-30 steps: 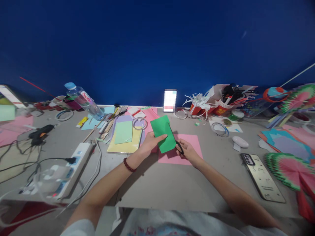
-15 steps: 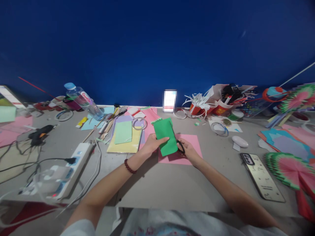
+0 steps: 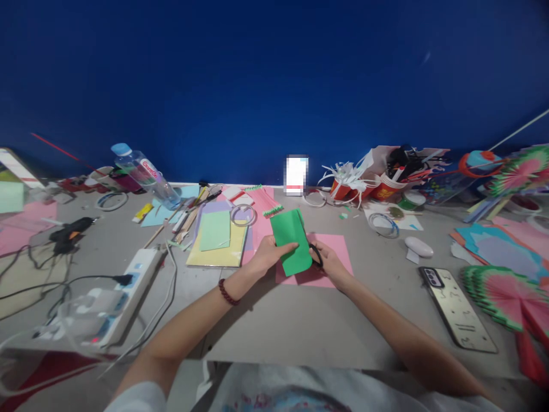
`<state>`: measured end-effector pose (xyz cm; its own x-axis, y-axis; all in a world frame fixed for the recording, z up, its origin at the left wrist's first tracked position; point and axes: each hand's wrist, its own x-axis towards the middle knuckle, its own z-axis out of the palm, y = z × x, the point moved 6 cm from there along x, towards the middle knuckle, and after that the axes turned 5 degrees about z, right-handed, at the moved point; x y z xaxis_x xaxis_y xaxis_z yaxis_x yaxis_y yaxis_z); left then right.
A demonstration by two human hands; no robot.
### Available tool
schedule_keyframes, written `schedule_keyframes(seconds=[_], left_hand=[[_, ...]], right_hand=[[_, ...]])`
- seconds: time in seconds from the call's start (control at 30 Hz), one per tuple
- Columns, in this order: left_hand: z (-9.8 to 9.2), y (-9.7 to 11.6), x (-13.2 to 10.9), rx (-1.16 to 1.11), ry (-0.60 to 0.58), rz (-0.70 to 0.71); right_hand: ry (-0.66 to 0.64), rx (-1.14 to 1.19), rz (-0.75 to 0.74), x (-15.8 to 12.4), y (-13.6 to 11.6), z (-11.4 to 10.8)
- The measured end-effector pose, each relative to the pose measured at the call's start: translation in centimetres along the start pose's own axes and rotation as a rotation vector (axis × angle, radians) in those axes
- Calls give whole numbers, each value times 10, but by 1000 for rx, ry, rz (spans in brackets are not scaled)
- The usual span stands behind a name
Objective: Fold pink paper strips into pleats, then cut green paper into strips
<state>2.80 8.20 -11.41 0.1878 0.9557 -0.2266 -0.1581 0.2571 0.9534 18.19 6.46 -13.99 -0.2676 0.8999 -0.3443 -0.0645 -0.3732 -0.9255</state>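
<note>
Bare desk [image 3: 300, 326] along the near edge lies open; a phone [image 3: 457, 309] and power strip [image 3: 128, 286] flank it.

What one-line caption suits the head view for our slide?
Left hand holds a green paper while the right hand works black-handled scissors over a pink sheet on a cluttered craft table.

Since a second ago you have turned the green paper [image 3: 291, 240] in your left hand [image 3: 266, 257]: its long sides now stand closer to upright, where before the sheet leaned with its top corner toward the left. The sheet has also slid a little to the right and lower over the pink sheet [image 3: 326, 257]. Your right hand [image 3: 328, 260] with the black scissors [image 3: 315, 254] has moved in slightly, and the green paper now covers more of the scissors' loop.
</note>
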Motion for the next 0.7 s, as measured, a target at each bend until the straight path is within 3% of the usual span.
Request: schedule_keyframes(seconds=[0.7], left_hand=[[-2, -3, 2, 11, 8, 10]], right_hand=[[17, -12, 3, 0, -2, 0]])
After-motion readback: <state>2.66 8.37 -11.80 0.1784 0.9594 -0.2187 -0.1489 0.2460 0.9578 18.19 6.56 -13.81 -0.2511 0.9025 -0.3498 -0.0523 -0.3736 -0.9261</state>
